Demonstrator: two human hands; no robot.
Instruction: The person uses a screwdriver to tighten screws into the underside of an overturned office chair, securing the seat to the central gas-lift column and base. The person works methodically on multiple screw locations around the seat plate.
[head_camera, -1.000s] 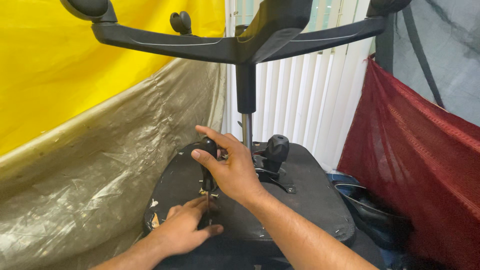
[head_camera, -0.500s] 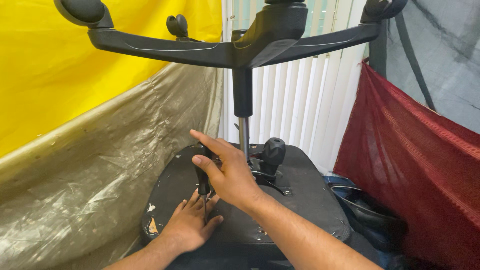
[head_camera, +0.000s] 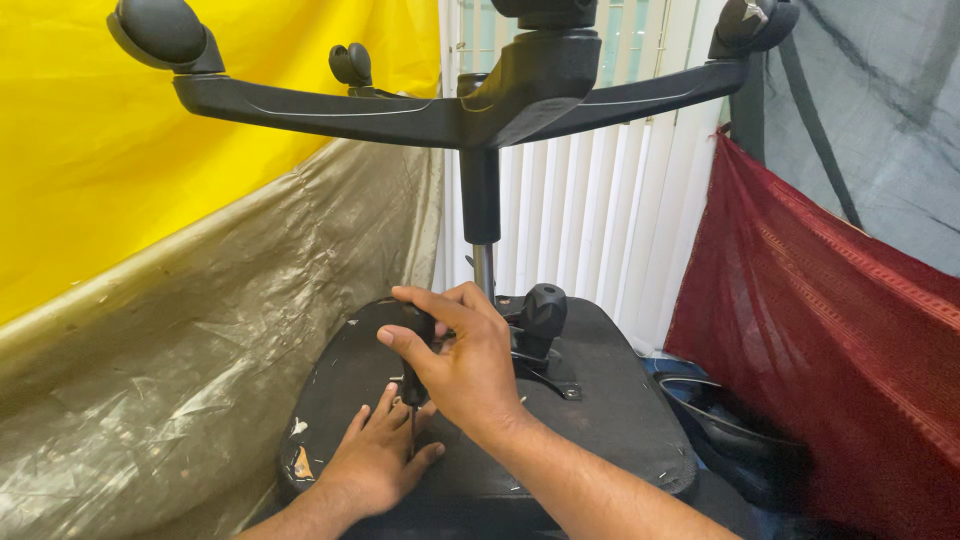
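You are looking down at an upturned black office chair, its round padded black seat underside (head_camera: 600, 400) facing up and its black five-spoke plastic wheel base (head_camera: 470, 100) spread overhead on a chrome and black centre column (head_camera: 481, 230). The spokes cap the space above your hands, so upward room ends at them; the column stands just behind your right knuckles. To your left a crinkled clear plastic sheet (head_camera: 170, 380) over yellow cloth (head_camera: 120, 180) comes close to the seat's left rim, leaving a narrow gap there. To your right a dark red mesh fabric (head_camera: 820, 340) hangs near the seat's right rim, with more open seat surface on that side. White vertical blinds (head_camera: 590, 220) close off the back.

Your right hand (head_camera: 465, 365) is clenched around the black handle of a screwdriver (head_camera: 412, 375), held upright with the shaft pointing down at the seat, wrist bent and forearm coming in from lower right. Your left hand (head_camera: 375, 455) lies open and flat on the seat, fingers spread around the shaft's lower end, grasping nothing. A black round adjustment knob (head_camera: 543, 305) sits just right of your right hand, apart from it
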